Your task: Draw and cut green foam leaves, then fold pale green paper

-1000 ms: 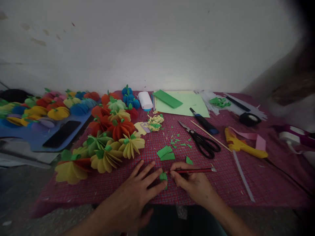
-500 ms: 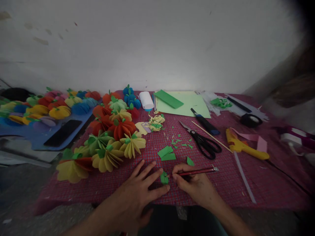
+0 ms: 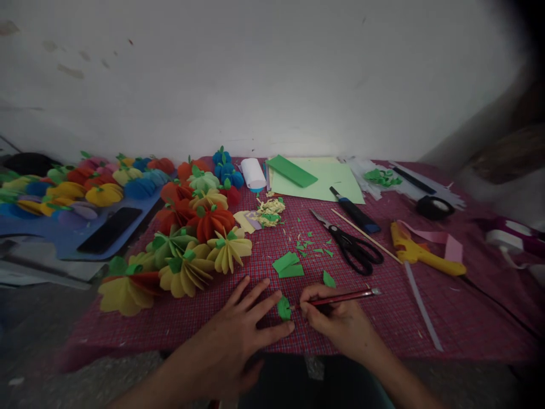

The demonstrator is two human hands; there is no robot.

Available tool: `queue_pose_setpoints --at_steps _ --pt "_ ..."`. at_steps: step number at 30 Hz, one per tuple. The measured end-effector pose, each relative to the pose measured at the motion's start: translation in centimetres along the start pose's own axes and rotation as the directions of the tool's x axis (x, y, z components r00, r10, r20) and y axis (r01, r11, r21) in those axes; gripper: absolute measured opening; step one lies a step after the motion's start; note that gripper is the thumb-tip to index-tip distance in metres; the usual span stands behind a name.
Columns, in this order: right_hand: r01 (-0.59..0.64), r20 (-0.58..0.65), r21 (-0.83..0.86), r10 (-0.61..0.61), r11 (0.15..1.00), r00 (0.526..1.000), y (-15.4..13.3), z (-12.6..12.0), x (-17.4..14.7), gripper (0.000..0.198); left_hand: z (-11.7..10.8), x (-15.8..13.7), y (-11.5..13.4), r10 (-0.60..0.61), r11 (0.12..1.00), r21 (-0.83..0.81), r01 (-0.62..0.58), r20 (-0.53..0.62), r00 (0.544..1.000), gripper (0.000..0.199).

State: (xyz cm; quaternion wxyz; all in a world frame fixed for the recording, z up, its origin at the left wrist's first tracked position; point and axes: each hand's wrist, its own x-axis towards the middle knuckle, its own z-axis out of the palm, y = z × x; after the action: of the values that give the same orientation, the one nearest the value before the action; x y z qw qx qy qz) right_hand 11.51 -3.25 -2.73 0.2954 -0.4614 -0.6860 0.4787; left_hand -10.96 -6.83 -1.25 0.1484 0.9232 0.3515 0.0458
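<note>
My left hand lies flat on the checked cloth with its fingers spread. Between its index finger and thumb sits a small green paper piece, which the fingertips seem to touch at its edges. In my right hand is a dark red pencil, its point close to the right edge of that piece and its metal end pointing right. A green paper leaf rests just beyond the right hand. Further up are green paper strips and small green scraps.
Folded paper pumpkins crowd the left side, beside a phone. To the right are black scissors, a wooden stick, a utility knife and a yellow glue gun with its cord. Paper sheets lie near the wall.
The pencil and my right hand have shifted slightly to the right, so the pencil point sits a little further from the middle of the green piece. My left hand stays in place.
</note>
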Motion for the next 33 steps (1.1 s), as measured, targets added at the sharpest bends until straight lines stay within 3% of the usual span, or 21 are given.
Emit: queue_pose_setpoints --at_steps 8,14,28,33 --pt "0.007 0.036 -0.01 -0.006 1.0 0.999 -0.14 0.13 -0.02 0.01 0.02 0.02 -0.1 0.003 1.0 0.004 -0.003 0.008 1.0 0.083" --pt "-0.004 -0.009 0.008 0.004 1.0 1.0 -0.05 0.09 0.05 0.009 -0.04 0.08 -0.08 0.01 1.0 -0.003 -0.01 -0.008 1.0 0.082" --pt "-0.035 0.067 0.096 0.028 0.995 0.997 -0.11 0.21 -0.15 0.008 0.33 -0.02 -0.2 0.004 1.0 0.005 -0.004 -0.02 1.0 0.083" --pt "-0.026 -0.01 0.098 0.027 0.995 1.0 0.02 -0.02 -0.1 0.007 0.17 0.03 -0.11 0.006 1.0 0.005 -0.006 -0.012 1.0 0.083"
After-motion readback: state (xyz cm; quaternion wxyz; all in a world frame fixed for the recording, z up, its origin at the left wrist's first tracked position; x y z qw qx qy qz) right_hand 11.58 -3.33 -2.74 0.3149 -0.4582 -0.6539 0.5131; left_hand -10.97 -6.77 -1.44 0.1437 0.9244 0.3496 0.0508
